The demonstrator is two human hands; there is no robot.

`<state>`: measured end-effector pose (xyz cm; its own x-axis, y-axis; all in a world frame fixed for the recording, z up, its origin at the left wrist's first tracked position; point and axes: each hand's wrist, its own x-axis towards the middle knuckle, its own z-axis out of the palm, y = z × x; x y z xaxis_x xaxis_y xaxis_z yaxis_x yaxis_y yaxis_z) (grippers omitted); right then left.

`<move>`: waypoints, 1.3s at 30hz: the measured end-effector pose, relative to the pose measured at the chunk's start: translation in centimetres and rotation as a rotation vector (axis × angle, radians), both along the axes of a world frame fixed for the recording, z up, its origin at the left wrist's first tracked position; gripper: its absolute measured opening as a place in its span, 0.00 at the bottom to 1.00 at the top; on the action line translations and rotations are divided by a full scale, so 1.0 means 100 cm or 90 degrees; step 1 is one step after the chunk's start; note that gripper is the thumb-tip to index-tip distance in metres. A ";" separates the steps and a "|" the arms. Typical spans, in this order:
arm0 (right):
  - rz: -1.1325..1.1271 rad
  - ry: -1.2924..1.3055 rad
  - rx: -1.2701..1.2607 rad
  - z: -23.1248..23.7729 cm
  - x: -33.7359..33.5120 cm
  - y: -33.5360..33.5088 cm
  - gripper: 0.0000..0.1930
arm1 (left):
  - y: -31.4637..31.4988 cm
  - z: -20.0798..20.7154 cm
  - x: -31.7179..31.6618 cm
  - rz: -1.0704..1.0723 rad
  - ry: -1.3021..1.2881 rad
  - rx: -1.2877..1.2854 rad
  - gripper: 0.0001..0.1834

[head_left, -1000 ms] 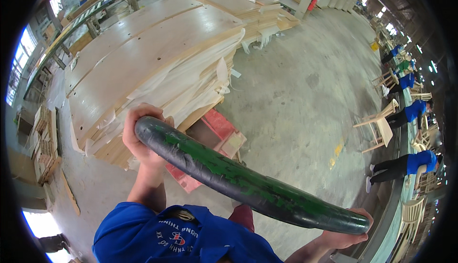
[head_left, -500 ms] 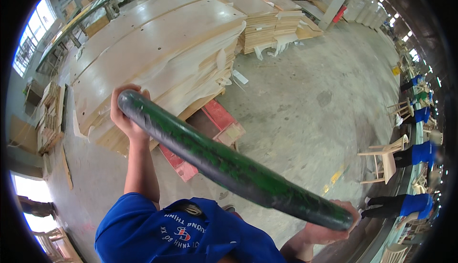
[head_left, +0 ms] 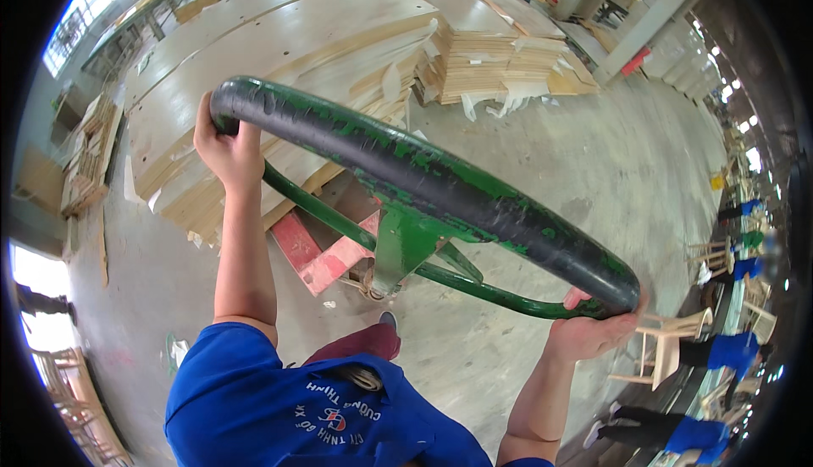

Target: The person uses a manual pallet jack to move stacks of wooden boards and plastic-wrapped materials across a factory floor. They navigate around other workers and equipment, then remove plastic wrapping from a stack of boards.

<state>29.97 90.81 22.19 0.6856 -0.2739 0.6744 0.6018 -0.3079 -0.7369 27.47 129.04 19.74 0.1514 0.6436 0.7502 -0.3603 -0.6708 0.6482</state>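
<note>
Green and black, the looped handle (head_left: 415, 171) stands between us and the panel stack (head_left: 279, 22), our left hand (head_left: 229, 152) and right hand (head_left: 589, 331) curled closed around its ends, its lower bar (head_left: 495, 296) newly tipped into view, suggesting we are tilting it.

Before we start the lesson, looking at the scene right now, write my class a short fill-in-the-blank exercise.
1. The left hand and right hand grip opposite ____ of the thick bar.
2. Patches of ____ show among the bar's black.
3. The wearer's shirt is ____.

Missing words: ends; green; blue.
</note>
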 end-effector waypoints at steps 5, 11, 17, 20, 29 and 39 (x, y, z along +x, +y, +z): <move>0.100 0.007 0.074 -0.005 0.082 -0.001 0.34 | -0.006 0.001 0.032 0.049 -0.008 -0.013 0.10; 0.079 -0.023 0.028 -0.016 0.205 0.005 0.34 | -0.031 0.004 0.049 0.108 0.013 -0.034 0.13; 0.224 0.014 0.111 -0.022 0.297 0.037 0.31 | -0.046 0.011 0.072 0.179 0.058 -0.060 0.14; 0.283 0.032 0.111 -0.021 0.341 0.060 0.31 | -0.044 0.013 0.087 0.225 0.068 -0.047 0.14; 0.493 0.031 0.070 -0.006 0.428 0.161 0.29 | -0.005 0.017 0.144 0.386 0.083 -0.003 0.11; 0.722 0.021 0.092 -0.001 0.492 0.260 0.20 | 0.086 0.008 0.208 0.537 0.090 0.039 0.10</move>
